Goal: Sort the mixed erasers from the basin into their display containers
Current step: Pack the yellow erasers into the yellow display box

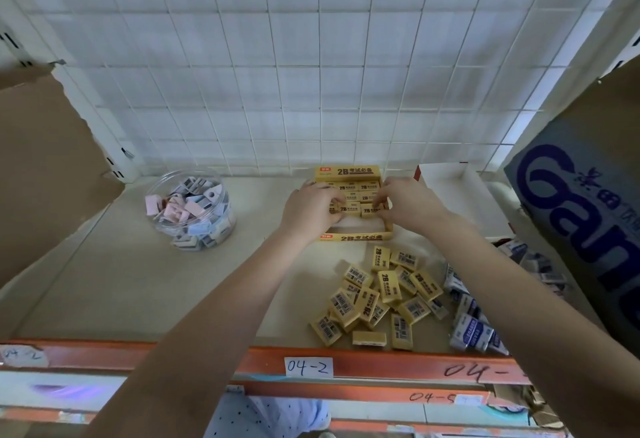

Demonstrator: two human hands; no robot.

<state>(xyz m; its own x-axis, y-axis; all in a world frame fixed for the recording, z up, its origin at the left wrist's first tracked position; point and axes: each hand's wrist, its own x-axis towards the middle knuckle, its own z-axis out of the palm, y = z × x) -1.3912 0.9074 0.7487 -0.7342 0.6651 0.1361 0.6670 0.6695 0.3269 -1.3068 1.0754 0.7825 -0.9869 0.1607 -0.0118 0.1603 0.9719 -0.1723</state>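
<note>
- Both hands are reached into the yellow box (353, 237) at the back of the shelf (166, 285).
- My left hand (311, 207) has its fingers curled, pinching an eraser (349, 209) in the front row of the box.
- My right hand (408, 203) is curled the same way, its fingertips pinching the next eraser (370, 210), just beside the first.
- More yellow erasers lie packed in rows behind these two, under the box's upright lid (347, 171).
- A loose yellow pile (377, 295) lies on the shelf in front of the box, near the orange rail (207, 358).
- White-and-blue erasers (471, 330) lie heaped to the right of that pile, partly hidden by my right arm.
- A clear jar (192, 207) of pastel erasers stands to the left, well apart from the box.
- A white box (450, 188) stands behind my right hand.
- A tag (308, 367) on the rail reads "04-2".
</note>
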